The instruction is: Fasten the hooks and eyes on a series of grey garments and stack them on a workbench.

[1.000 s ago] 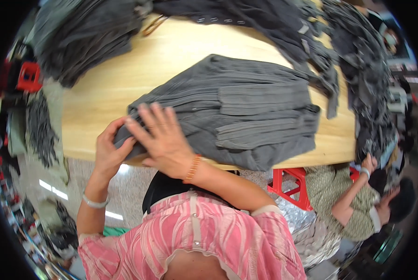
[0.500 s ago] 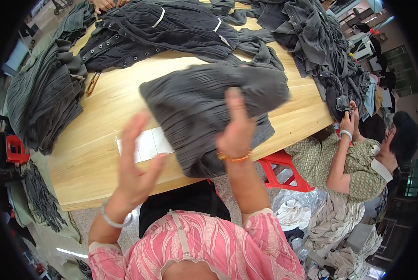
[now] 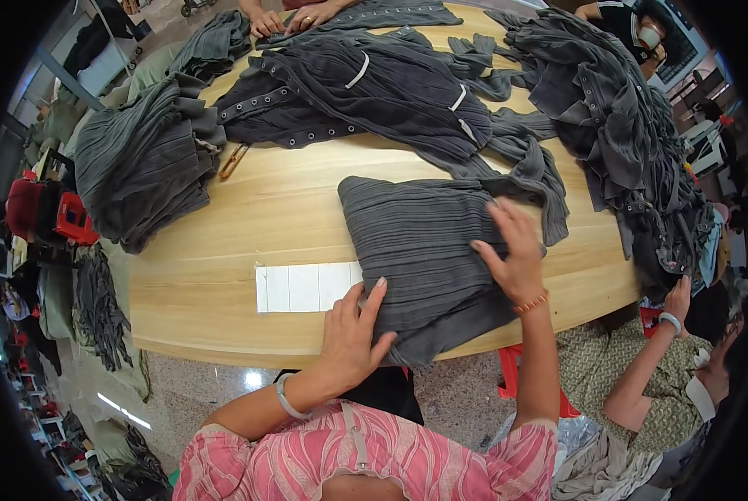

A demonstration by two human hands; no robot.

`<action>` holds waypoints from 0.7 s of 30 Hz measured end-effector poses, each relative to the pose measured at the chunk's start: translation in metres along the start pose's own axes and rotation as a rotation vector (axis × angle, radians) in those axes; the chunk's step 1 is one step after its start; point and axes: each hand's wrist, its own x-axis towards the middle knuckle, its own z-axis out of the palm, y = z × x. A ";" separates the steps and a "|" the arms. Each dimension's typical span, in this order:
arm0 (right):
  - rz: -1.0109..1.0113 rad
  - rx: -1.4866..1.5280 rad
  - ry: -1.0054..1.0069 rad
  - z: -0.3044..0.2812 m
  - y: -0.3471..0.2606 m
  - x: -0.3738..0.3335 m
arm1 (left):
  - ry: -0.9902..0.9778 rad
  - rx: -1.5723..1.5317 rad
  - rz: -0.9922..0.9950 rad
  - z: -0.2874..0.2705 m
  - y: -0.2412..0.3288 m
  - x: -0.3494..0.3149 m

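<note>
From my remote seat I see a pale wooden tabletop bending across the view. A long heap of dark grey garments lines its right side, an eyeleted dark garment lies across the far part, and a grey ribbed pile sits at the left. A co-worker is at the lower right.

Near the front edge, right of centre, lies a folded grey ribbed garment. My left hand touches its near left edge, fingers spread and gripping nothing I can make out; my right hand rests at its right side, fingers likewise open. Just beside it on the left is a white panelled strip; near the left pile lies a slim brownish tool.

I judge this step to be squaring the fold; the next move calls for flat, gentle pressure along the edges.

Half a second ago the garment was blurred and tilted, with my left hand away from it; now it lies flatter, with both hands on it.
</note>
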 end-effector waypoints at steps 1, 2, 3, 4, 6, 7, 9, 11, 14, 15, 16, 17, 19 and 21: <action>0.020 0.036 -0.024 0.019 -0.002 0.003 | 0.018 0.049 -0.018 0.000 -0.003 0.001; 0.049 0.049 -0.011 0.030 -0.008 -0.002 | 0.034 0.095 -0.037 -0.001 -0.007 0.001; 0.073 0.059 0.000 0.036 -0.021 -0.002 | 0.103 0.111 -0.026 -0.007 -0.013 0.002; 0.113 0.125 0.024 0.040 -0.032 -0.007 | 0.131 0.118 -0.052 -0.016 -0.022 0.003; 0.182 0.201 -0.037 0.037 -0.063 -0.017 | 0.219 0.089 -0.031 -0.040 -0.051 0.003; 0.213 0.229 -0.093 0.037 -0.078 -0.021 | 0.288 0.137 -0.086 -0.053 -0.061 0.001; 0.237 0.214 -0.178 0.031 -0.095 -0.019 | 0.392 0.130 -0.200 -0.070 -0.086 -0.012; 0.135 0.114 -0.067 0.032 -0.096 0.001 | 0.433 -0.449 -0.438 -0.075 -0.113 -0.040; 0.109 0.209 -0.016 0.048 -0.097 0.042 | 0.523 -1.032 -0.643 -0.098 -0.095 -0.078; 0.128 0.275 -0.033 0.060 -0.096 0.054 | 0.544 -1.218 -0.683 -0.105 -0.081 -0.087; 0.221 0.350 -0.152 0.073 -0.089 0.067 | 0.542 -1.287 -0.682 -0.100 -0.078 -0.086; 0.277 0.323 -0.253 0.074 -0.087 0.072 | 0.542 -1.357 -0.674 -0.093 -0.075 -0.082; 0.312 0.432 -0.365 0.107 -0.064 0.070 | 0.342 -1.634 -0.506 -0.075 -0.079 -0.060; 0.365 0.635 -0.509 0.088 -0.119 0.074 | 0.287 -1.670 -0.525 -0.076 -0.064 -0.038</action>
